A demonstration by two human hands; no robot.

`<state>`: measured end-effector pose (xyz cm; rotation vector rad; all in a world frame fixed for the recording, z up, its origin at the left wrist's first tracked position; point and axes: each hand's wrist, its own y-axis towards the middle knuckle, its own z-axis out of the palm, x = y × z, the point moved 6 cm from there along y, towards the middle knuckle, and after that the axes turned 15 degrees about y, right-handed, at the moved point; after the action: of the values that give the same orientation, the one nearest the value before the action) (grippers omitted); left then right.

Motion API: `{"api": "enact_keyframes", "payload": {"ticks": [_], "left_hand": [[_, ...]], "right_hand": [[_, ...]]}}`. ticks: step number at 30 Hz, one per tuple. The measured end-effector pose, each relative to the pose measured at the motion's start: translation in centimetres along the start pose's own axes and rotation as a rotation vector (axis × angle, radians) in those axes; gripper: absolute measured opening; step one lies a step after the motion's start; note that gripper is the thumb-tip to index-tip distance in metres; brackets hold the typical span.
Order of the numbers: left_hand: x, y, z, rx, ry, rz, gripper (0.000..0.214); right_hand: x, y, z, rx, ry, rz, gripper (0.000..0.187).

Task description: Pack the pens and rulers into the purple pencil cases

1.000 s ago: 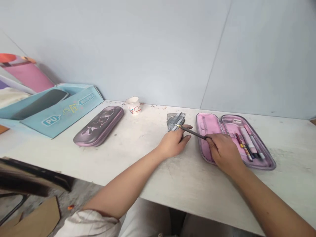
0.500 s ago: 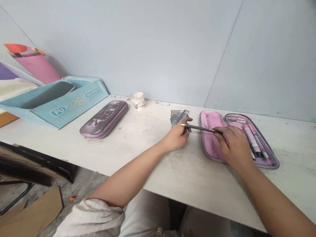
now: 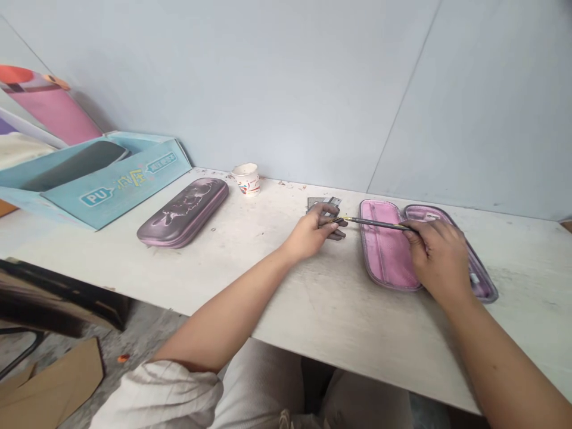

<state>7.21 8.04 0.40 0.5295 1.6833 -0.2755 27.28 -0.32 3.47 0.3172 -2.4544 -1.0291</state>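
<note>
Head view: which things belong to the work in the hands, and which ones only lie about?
In hand: pencil, held by the right hand; gray rulers under the left hand; open pink case.
Lying about: closed purple case; paper cup; blue box.

We're watching from head-worn camera, looking forward and down across white table [image 3: 232, 238], facing pale blue wall [image 3: 268, 89]; we're sitting close, near table edge crossing bottom of frame.
</note>
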Motion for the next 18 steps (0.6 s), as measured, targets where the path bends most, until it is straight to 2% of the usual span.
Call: {"api": "enact_keyframes", "payload": {"ticks": [7,15,18], "left_hand": [[-0.4,0.1,-0.9,-0.081,0.125,0.045,0.007],[-0.6,-0.3,-0.4,-0.049,0.217,0.028,0.005],[-0.3,-0.2,-0.2,-0.07,0.202,0.016,0.002]], "right_hand": [[-0.6,0.0,-0.2,-0.013,0.0,0.021,0.024],[0.0,0.0,0.6,0.072,0.038,-0.018,0.024],[0.5,-0.1,0.7,0.052,0.048,-0.041,0.021]]}}
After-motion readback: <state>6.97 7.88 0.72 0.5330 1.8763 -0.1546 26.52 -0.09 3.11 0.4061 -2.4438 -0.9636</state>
